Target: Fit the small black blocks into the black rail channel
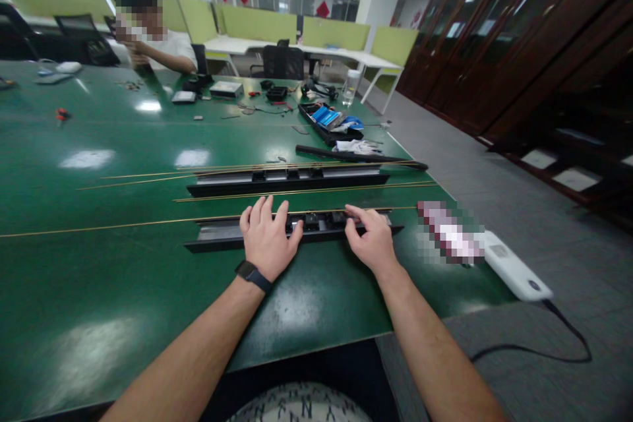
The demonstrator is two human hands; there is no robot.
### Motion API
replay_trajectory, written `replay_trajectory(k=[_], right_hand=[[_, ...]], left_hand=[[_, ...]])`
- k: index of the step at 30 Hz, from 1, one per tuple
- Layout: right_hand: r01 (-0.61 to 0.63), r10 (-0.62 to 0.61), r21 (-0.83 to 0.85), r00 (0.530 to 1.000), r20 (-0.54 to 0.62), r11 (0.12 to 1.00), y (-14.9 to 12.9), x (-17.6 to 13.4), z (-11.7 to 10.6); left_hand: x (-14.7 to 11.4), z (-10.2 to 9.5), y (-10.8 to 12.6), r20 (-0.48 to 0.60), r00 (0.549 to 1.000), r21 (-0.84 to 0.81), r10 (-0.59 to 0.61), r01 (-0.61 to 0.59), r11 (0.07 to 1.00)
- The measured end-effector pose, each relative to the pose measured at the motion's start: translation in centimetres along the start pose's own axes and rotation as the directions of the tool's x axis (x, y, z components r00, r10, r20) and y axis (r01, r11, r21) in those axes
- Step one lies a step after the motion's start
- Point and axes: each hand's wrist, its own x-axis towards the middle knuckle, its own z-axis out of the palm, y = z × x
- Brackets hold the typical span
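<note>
A long black rail (222, 244) with a silvery inner strip lies across the green table in front of me. Small black blocks (310, 221) sit in its channel. My left hand (267, 237), with a dark band on its wrist, lies across the rail with fingers spread and thumb near the blocks. At the right part of the channel, my right hand (370, 237) has its thumb and forefinger curled at a black block (338, 217); their exact contact is partly hidden. A thin brass-coloured rod (123, 225) runs along the rail's far side, passing behind my left fingers.
Beyond lies a second black rail (287, 184), with more thin rods (297, 192) beside it. Farther back are a black strip (316, 152), gloves (359, 147) and a black tray (326, 135). A white device (514, 267) lies right. Another person (168, 46) sits across the table.
</note>
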Motion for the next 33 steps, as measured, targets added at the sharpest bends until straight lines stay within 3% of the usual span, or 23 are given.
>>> replay_trajectory(k=[10,22,33], right_hand=[[-0.1,0.091,-0.097,0.992,-0.092,0.99,0.65,-0.02,0.02],[-0.033,0.032,-0.031,0.999,-0.024,0.999,0.22,-0.01,0.02],[-0.076,0.067,-0.099,0.994,-0.091,0.992,0.73,0.03,0.05]], left_hand=[[-0.1,0.11,-0.08,-0.007,1.0,0.011,0.003,-0.003,1.0],[-0.04,-0.02,0.01,0.008,1.0,-0.037,-0.017,0.017,0.999],[-0.08,0.05,-0.05,0.006,1.0,-0.024,-0.012,0.012,1.0]])
